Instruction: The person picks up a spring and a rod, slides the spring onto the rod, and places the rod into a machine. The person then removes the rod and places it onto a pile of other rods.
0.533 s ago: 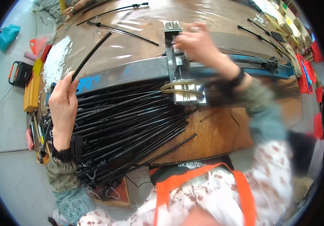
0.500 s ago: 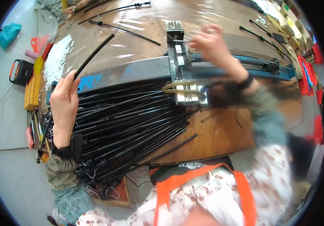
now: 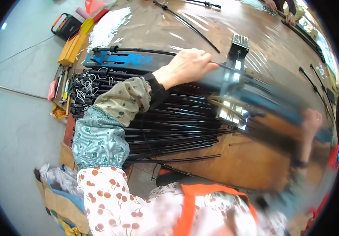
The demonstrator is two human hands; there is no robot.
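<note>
My left hand (image 3: 187,67) is closed around a thin black rod (image 3: 146,50), palm down. The rod lies along the blue-marked metal rail (image 3: 157,60), with a fitting at its left end. Just past my fingers, its other end points toward the metal clamp fixture (image 3: 239,45) standing across the rail. My right hand (image 3: 312,121) is near the right end of the rail, smeared by motion, so its fingers cannot be made out. Below the rail lies a thick pile of black rods (image 3: 177,118); several have white cords at their left ends.
Small white tubes (image 3: 108,29) are heaped at the far left, beside a yellow box (image 3: 73,49). A loose black rod (image 3: 193,29) lies on the far side. A curved tan hose (image 3: 226,103) crosses the fixture. Another person's hand (image 3: 290,19) works at the far right.
My left hand has swung right and lowered the rod from a raised slant onto the rail. My right hand has moved from the fixture's top toward the rail's right end. The view has turned.
</note>
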